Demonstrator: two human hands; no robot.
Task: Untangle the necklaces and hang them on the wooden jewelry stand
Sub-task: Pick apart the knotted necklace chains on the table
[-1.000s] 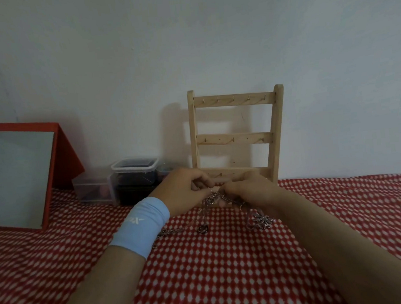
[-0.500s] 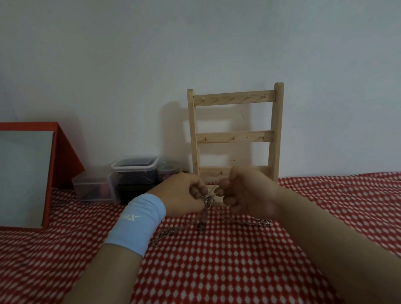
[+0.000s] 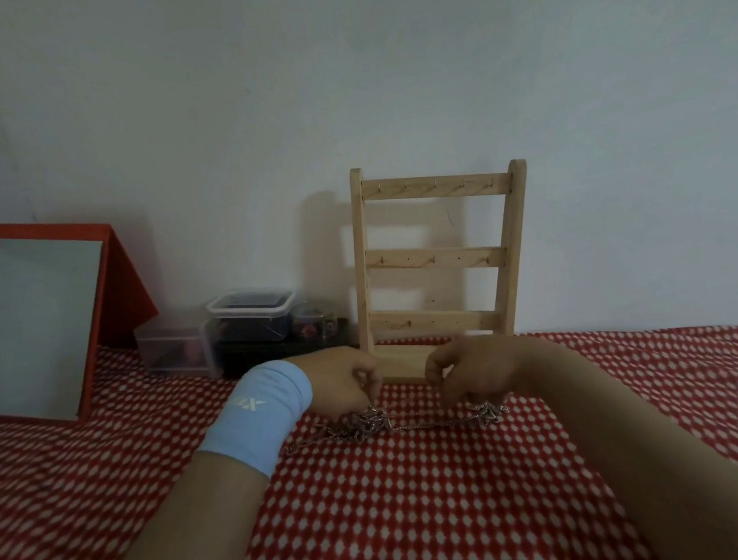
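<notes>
head view: left hand (image 3: pixel 344 381) and right hand (image 3: pixel 467 371) each pinch tangled necklaces (image 3: pixel 370 425) over cloth (image 3: pixel 421 518). advise slow, gentle pulls apart; stand (image 3: pixel 441 265) hooks bare.

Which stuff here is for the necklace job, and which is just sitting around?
For the job:
necklaces, tangled on the cloth
left hand and right hand, both pinching them
stand, hooks bare

Just lying about:
mirror
boxes
</notes>
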